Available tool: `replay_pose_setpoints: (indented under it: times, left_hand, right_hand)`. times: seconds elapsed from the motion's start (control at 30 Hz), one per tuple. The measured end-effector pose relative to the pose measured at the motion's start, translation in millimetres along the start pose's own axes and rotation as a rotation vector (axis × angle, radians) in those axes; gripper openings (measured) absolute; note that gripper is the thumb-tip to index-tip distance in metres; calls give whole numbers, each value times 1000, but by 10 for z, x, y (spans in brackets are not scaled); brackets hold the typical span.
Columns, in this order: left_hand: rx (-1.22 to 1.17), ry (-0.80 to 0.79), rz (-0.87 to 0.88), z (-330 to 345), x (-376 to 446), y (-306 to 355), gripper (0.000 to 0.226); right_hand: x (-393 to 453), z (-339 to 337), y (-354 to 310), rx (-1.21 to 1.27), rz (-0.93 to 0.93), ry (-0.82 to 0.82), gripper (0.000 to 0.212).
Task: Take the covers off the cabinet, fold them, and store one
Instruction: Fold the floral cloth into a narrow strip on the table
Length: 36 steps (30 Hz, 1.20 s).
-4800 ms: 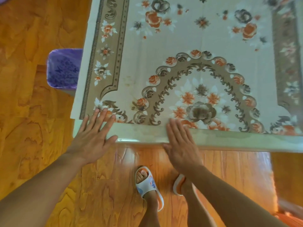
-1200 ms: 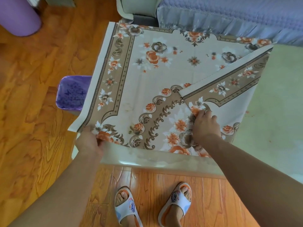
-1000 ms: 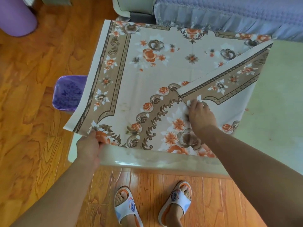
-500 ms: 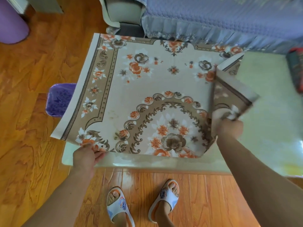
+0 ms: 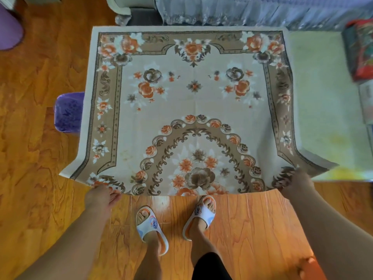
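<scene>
A beige floral cover [image 5: 193, 98] with orange and brown flowers lies spread over the pale cabinet top [image 5: 323, 93], folded once so its near edge shows half of an oval wreath. My left hand [image 5: 102, 196] grips the near left corner of the cover. My right hand [image 5: 298, 180] grips the near right corner. Both corners are lifted slightly and the near edge hangs past the cabinet's front, over the floor.
A purple bin [image 5: 68, 112] stands on the wooden floor left of the cabinet. A bed with a lilac-grey cover [image 5: 242, 11] runs along the back. A red packet [image 5: 361, 51] lies at the cabinet's right end. My feet in white slippers [image 5: 151, 225] stand close to the cabinet.
My right hand carried the folded-over right part of the cover back out to the right, so it lies spread wide. My left hand kept hold of the near left corner.
</scene>
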State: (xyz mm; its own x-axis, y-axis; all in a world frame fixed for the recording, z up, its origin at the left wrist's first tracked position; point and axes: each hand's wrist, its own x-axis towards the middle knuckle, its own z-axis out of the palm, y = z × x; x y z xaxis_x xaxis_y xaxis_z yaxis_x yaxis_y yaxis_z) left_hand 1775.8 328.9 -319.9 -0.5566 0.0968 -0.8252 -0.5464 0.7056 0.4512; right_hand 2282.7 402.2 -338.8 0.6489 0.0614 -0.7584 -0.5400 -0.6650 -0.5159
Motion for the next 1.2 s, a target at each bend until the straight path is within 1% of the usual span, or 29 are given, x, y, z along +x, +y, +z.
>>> replay_pose_setpoints:
  times: [0.07, 0.1, 0.17, 0.2, 0.23, 0.27, 0.3, 0.37, 0.4, 0.43, 0.5, 0.57, 0.67, 0.73, 0.8, 0.9, 1.0, 1.07, 1.13, 1.17, 1.2]
  left_hand:
    - [-36, -67, 2, 36, -43, 20, 32]
    - [-51, -71, 14, 51, -34, 26, 31]
    - [-97, -100, 39, 60, -77, 37, 29]
    - [-125, -120, 24, 32, -72, 39, 29]
    - [-166, -123, 17, 18, -57, 30, 28]
    - [-218, -129, 4, 4, -68, 30, 26]
    - [-254, -146, -21, -4, -62, 15, 25]
    - [-258, -173, -35, -38, -118, -28, 25]
    - [-252, -195, -39, -74, -131, -65, 27]
    - [-262, -223, -52, -110, -141, -102, 28]
    - [-277, -316, -74, -214, -167, -141, 20]
    - [-256, -358, -110, -309, -91, -143, 7]
    - [-182, -405, -132, -499, 84, -107, 11]
    - [-164, -415, -123, -686, 215, -47, 15]
    - [-264, -388, -83, -913, 387, 34, 19]
    - [-324, -301, -35, -1252, 689, 188, 18]
    - [-302, -319, -40, -1497, 1042, 287, 17]
    - [-261, -356, -7, -1562, 1220, 298, 30]
    - [-174, -370, 111, -1561, 1283, 271, 49]
    - [-103, -364, 183, -1550, 1272, 244, 53]
    - [-21, -356, 240, -1551, 1254, 217, 51]
  right_hand:
    - [80, -47, -15, -39, -23, -64, 43]
    - [94, -77, -11, -74, -49, -75, 46]
    - [-96, -141, 11, -137, -130, -16, 47]
    - [-200, -149, 22, -185, -173, 30, 49]
    - [-393, -126, 14, -211, -259, 68, 53]
    - [-557, -76, 7, -243, -361, 58, 54]
    - [-751, 15, -6, -274, -460, 24, 52]
    - [-1146, 227, 27, -355, -643, -54, 41]
    - [-1319, 355, 70, -404, -766, -94, 35]
    - [-1524, 479, 137, -445, -890, -148, 34]
    - [-1952, 776, 337, -538, -1053, -257, 45]
    - [-2361, 1038, 595, -592, -1172, -373, 53]
    - [-2873, 1354, 1078, -652, -1455, -501, 58]
    - [-3096, 1532, 1433, -757, -1528, -647, 59]
    - [-3225, 1695, 1779, -881, -1545, -749, 56]
    - [-3285, 1943, 2261, -1038, -1582, -807, 55]
    - [-3297, 2146, 2770, -1177, -1606, -905, 57]
    - [-3280, 2236, 3089, -1251, -1627, -964, 58]
    - [-3257, 2276, 3382, -1343, -1649, -1002, 63]
    - [-3258, 2274, 3518, -1385, -1670, -1010, 64]
    - [-3262, 2268, 3643, -1410, -1692, -1012, 62]
